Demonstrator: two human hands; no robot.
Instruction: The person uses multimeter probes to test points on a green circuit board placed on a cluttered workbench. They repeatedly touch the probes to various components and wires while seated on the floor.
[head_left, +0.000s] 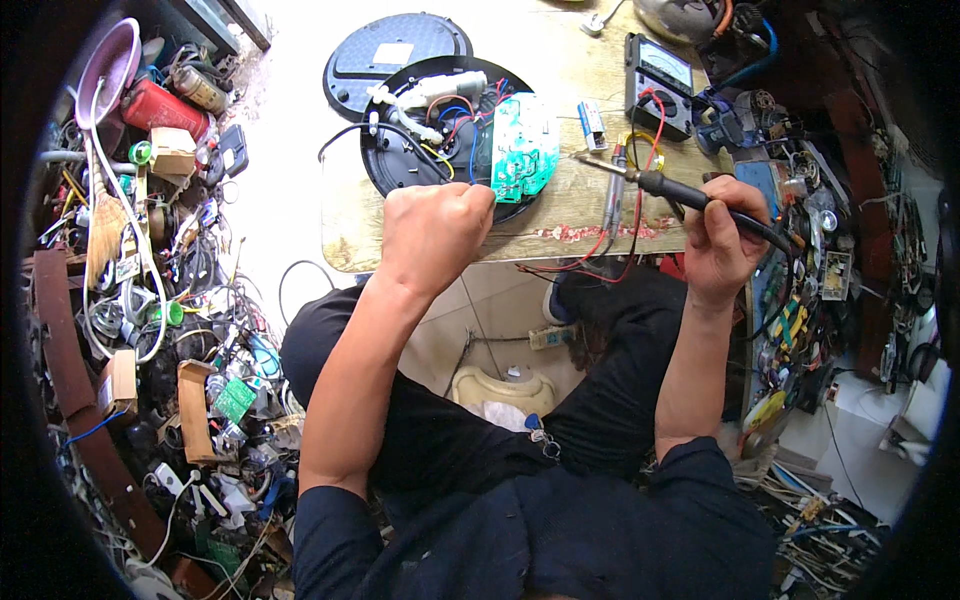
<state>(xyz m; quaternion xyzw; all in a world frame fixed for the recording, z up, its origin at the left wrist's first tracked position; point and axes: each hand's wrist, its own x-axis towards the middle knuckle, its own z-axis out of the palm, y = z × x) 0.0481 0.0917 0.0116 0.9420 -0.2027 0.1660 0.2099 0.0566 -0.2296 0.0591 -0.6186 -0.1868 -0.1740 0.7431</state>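
Note:
My right hand point(724, 240) grips a soldering iron point(690, 190) by its black handle, the metal tip pointing left over the table. My left hand point(437, 228) is closed at the near rim of a round black appliance housing point(375, 165); what its fingers hold, if anything, is hidden. A green circuit board point(523, 148) lies on the housing's right side, beside the knuckles. Inside the housing are a whitish cylindrical pump or motor point(450, 90) and coloured wires. A black cable point(400, 130) arches over the left rim toward my left hand. The iron's tip is apart from the board.
Behind the housing rests a round black cover point(395, 60). An analog multimeter point(660, 85) stands at the table's point(350, 235) far right, with test probes point(614, 190) and a small blue-white box point(591, 125) nearby. Crowded parts and cables fill both sides; a purple basin point(108, 65) sits far left.

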